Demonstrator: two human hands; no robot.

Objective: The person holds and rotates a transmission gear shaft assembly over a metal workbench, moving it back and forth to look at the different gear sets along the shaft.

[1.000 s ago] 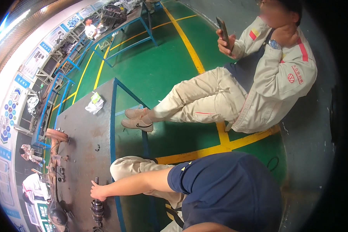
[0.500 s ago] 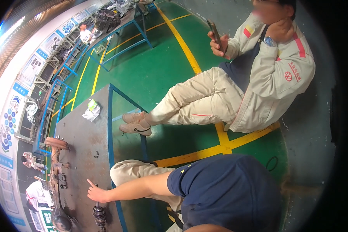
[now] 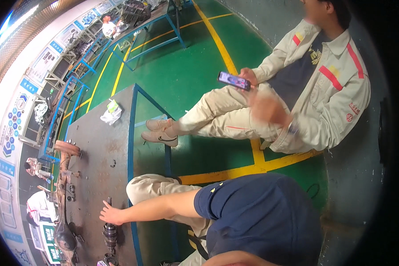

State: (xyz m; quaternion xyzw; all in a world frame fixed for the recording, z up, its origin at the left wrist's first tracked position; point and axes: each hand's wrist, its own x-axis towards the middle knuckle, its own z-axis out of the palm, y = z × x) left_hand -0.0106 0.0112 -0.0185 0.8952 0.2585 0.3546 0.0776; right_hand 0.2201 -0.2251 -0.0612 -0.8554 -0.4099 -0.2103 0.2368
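My right hand [image 3: 112, 215] reaches across the metal bench from the upper side of my body. It closes round the thin end of a gear shaft [image 3: 110, 235], with one finger stuck out. A short bit of the shaft shows past the hand, and its dark stacked gears lie on the other side. Of my left arm, only a strip of skin [image 3: 235, 258] shows at the lower edge; the left hand is out of view. Beside the shaft lies a small metal part [image 3: 105, 260], cut off by the lower edge.
A rusty axle housing [image 3: 65, 208] lies along the bench [image 3: 99, 146], with a round flange [image 3: 68, 148] at one end. A clear bag with a green item [image 3: 112, 111] sits near the far corner. A seated person in a pale jacket [image 3: 328, 84] holds a phone [image 3: 233, 80].
The bench and shaft sit slightly higher in view. My right hand stays at the shaft. The seated person has lowered the phone and brought the other hand down from the neck.
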